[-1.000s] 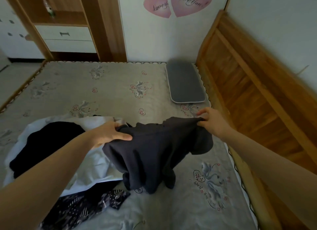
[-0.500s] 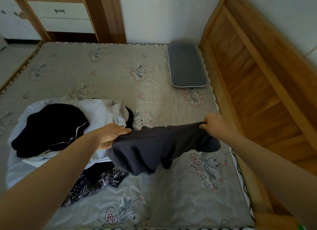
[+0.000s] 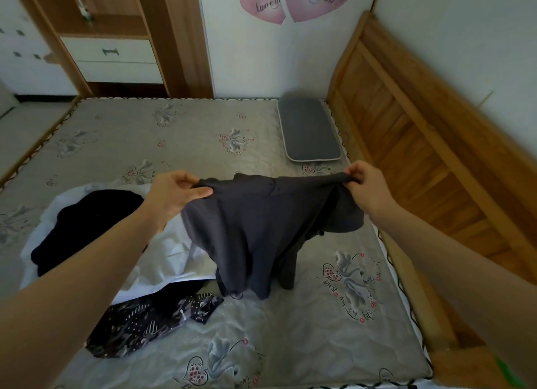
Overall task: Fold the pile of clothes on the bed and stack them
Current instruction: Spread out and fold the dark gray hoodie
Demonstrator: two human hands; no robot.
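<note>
Nearest the camera, two bare forearms reach forward over the grey quilted mattress (image 3: 290,345), which is printed with small floral and heart motifs. On the near left part of the mattress lies the pile of clothes: a dark patterned garment (image 3: 151,319) closest, partly tucked under a white garment (image 3: 162,255), with a black garment (image 3: 84,223) bunched on top of the white one. Just right of the pile, a dark grey garment (image 3: 255,232) hangs lifted in the air, stretched along its top edge between both hands, its lower folds drooping down so that the bottom ends appear to reach the mattress beside the patterned piece. The left hand (image 3: 174,192) pinches the left end of that top edge, thumb over the cloth and fingers curled behind it; the right hand (image 3: 366,189) grips the right end the same way, fingers bunched on a fold of fabric. Beyond the hands, the mattress runs bare to its far edge, where a flat grey cushion (image 3: 309,130) lies in the far right corner against the wooden bed frame (image 3: 421,144) that rises along the right side. Farthest away stands a white wall bearing two pink heart stickers (image 3: 293,1), and to the left a wooden cabinet (image 3: 113,49) with white drawers.
</note>
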